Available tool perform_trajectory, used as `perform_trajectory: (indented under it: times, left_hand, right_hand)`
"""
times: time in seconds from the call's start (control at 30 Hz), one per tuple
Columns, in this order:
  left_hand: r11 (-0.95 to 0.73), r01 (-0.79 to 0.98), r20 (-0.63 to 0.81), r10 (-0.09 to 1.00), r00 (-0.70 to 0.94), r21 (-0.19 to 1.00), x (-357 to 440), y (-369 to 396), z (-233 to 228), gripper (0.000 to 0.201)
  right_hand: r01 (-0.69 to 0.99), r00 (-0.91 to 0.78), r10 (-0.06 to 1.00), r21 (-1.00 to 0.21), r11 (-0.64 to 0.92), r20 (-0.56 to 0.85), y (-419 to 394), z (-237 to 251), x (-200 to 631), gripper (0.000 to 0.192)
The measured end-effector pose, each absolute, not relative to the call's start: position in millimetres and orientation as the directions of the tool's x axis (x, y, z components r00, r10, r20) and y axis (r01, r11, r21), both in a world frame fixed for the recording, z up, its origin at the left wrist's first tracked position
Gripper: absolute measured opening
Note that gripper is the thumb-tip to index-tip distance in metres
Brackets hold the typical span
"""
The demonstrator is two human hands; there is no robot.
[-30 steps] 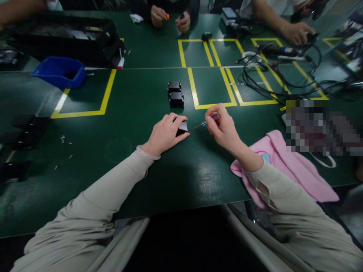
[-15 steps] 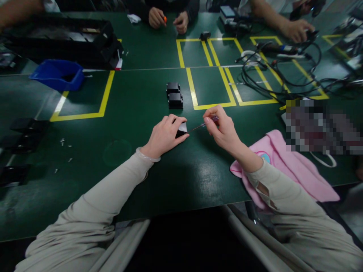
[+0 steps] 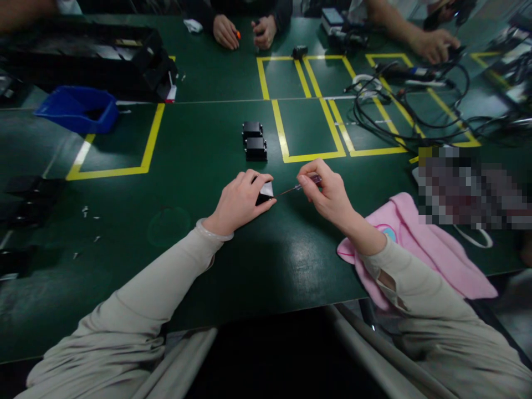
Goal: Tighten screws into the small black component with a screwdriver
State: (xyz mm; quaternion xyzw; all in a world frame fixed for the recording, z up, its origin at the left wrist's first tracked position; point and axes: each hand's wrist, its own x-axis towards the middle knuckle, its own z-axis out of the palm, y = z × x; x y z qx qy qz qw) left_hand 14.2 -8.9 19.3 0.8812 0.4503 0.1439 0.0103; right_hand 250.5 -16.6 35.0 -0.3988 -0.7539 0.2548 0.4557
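A small black block (image 3: 264, 194) with a pale upper face rests on the green counter (image 3: 257, 260), just in front of the person. The left hand (image 3: 241, 200) lies over it from the left, fingers curled around its near and far sides, thumb along its lower edge, so that only its right end shows. The hand grasps the block and presses it to the counter. The left forearm in a beige sleeve runs in from the lower left, with a pale bangle (image 3: 213, 230) at the wrist.

Just to the right of the block, the right hand (image 3: 328, 194) pinches a thin screwdriver (image 3: 300, 187) with a dark reddish handle between thumb and first fingers. The shaft lies nearly level and points left, its tip at or just short of the block's exposed end; whether it touches cannot be told. The right wrist is raised off the counter, and the forearm comes in from the lower right above a pink cloth (image 3: 419, 249).

Beyond the hands, two more black blocks (image 3: 254, 141) sit one behind the other beside a yellow taped rectangle (image 3: 310, 128). A blue bin (image 3: 78, 108) stands at the far left, black cables (image 3: 399, 111) at the far right. Other people's hands (image 3: 245, 30) work at the far edge.
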Motion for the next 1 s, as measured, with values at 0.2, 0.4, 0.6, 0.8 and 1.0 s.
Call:
perform_trajectory:
  times: [0.2, 0.4, 0.6, 0.8, 1.0]
  left_hand:
    - [-0.593, 0.791, 0.247, 0.797, 0.551, 0.15, 14.5, -9.1, 19.9, 0.044]
    - [-0.597, 0.789, 0.248, 0.794, 0.554, 0.147, 14.3, -9.3, 20.3, 0.044]
    - [-0.596, 0.788, 0.242, 0.796, 0.555, 0.155, 15.1, -9.3, 20.9, 0.044]
    - [-0.601, 0.786, 0.249, 0.792, 0.558, 0.149, 14.7, -9.1, 21.1, 0.044]
    - [-0.609, 0.78, 0.268, 0.783, 0.561, 0.146, 13.5, -8.0, 17.6, 0.043]
  right_hand:
    - [0.361, -0.267, 0.828, -0.746, 0.56, 0.493, -17.6, 35.4, 249.8, 0.023]
    - [0.349, -0.28, 0.811, -0.732, 0.584, 0.513, -17.3, 36.7, 250.0, 0.021]
    - [0.363, -0.259, 0.824, -0.74, 0.567, 0.505, -18.2, 35.7, 249.0, 0.02]
    - [0.374, -0.274, 0.818, -0.727, 0.576, 0.507, -17.8, 36.2, 249.7, 0.023]
    - [0.363, -0.265, 0.807, -0.721, 0.59, 0.527, -18.2, 36.5, 249.0, 0.018]
